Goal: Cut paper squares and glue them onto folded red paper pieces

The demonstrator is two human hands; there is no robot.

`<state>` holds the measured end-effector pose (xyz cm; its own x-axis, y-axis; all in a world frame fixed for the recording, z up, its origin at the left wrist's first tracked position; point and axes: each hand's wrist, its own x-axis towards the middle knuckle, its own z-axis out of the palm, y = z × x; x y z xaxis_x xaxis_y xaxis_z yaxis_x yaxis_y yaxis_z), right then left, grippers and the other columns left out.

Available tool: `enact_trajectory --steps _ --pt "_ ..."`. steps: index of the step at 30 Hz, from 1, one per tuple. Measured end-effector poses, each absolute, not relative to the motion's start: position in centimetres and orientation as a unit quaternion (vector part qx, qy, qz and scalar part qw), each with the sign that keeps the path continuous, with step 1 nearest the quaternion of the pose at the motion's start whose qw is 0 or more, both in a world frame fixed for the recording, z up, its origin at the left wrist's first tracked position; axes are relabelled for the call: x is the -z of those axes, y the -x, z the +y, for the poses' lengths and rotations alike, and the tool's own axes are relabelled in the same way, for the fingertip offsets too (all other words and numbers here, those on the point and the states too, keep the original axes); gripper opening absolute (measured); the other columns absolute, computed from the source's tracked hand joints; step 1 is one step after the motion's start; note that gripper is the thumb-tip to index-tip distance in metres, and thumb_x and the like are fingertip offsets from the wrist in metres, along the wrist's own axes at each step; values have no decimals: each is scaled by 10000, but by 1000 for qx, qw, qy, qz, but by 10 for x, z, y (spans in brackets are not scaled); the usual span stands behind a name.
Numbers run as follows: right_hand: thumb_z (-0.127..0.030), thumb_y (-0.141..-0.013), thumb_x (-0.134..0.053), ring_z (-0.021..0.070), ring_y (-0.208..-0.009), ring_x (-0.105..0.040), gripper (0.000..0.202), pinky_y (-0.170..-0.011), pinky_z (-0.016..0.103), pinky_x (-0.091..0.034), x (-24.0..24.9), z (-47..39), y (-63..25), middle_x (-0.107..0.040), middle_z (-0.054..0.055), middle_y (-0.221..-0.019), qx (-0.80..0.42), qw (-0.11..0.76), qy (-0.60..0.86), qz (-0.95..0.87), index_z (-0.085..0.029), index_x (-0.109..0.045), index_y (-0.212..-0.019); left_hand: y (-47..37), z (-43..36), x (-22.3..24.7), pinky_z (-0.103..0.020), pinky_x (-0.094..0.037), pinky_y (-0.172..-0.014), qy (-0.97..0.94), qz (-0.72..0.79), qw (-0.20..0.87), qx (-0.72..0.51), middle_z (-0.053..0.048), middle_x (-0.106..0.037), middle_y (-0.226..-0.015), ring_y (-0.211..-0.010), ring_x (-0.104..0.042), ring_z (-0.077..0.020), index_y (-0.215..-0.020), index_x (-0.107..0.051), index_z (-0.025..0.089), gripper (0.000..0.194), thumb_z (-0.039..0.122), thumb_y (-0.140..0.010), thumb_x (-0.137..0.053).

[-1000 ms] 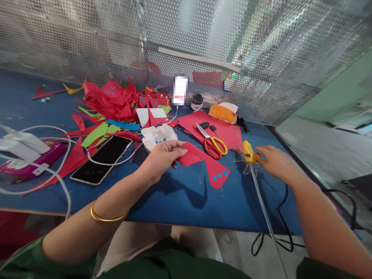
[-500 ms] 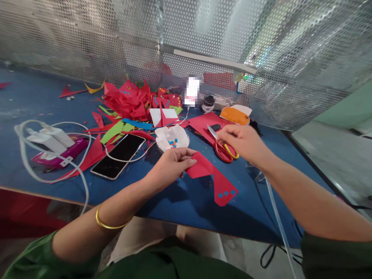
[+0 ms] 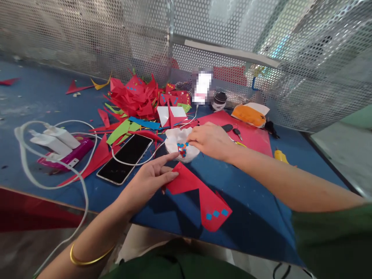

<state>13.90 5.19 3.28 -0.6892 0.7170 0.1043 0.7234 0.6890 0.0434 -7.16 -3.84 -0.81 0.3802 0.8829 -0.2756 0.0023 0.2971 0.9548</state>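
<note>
My left hand (image 3: 158,176) pinches one end of a folded red paper piece (image 3: 188,182) between thumb and fingers, with the index finger stretched toward the bowl. Three blue diamonds mark the paper's far end, close to the table's front edge. My right hand (image 3: 209,141) reaches over the right side of a bowl lined with white paper (image 3: 173,135). Its fingers are drawn together at the bowl's inner side, and whether they hold anything is too small to tell. Small blue, red and orange bits (image 3: 182,149) lie inside the bowl.
A black phone (image 3: 126,159), white cables and a purple power bank (image 3: 77,157) lie left. Behind are heaped red scraps (image 3: 136,95), a lit phone (image 3: 202,88) and a black-lidded jar (image 3: 219,101). A red sheet (image 3: 255,135), keys (image 3: 237,133) and an orange item (image 3: 250,115) lie right.
My right hand has left the scissors and moved left to the bowl. My left hand has shifted down and left with the red paper, its index finger now extended. The view has shifted slightly.
</note>
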Motion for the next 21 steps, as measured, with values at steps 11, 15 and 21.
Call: enact_trajectory --steps 11,15,21 --pt "-131 -905 -543 171 -752 -596 218 -630 342 -221 -13 80 -120 -726 58 -845 73 1 349 -934 -166 -746 -837 79 -36 17 -206 -401 -537 -461 452 695 -317 5 -625 -675 -576 -512 -110 -1491 -440 223 740 401 -829 -717" --pt "-149 -904 -553 171 -750 -600 198 -597 334 -219 -10 83 -111 -737 60 -910 58 -2 348 -936 -174 -749 -889 80 -36 21 -228 -432 -538 -455 448 701 -317 -19 -665 -706 -600 -567 -141 -1504 -423 230 752 374 -825 -713" --pt "-171 -922 -536 184 -767 -609 225 -623 334 -267 -7 85 -98 -752 83 -915 42 -38 346 -936 -169 -746 -841 81 -36 22 -233 -441 -546 -458 453 704 -299 -22 -687 -748 -629 -591 -150 -1506 -412 249 735 407 -845 -692"
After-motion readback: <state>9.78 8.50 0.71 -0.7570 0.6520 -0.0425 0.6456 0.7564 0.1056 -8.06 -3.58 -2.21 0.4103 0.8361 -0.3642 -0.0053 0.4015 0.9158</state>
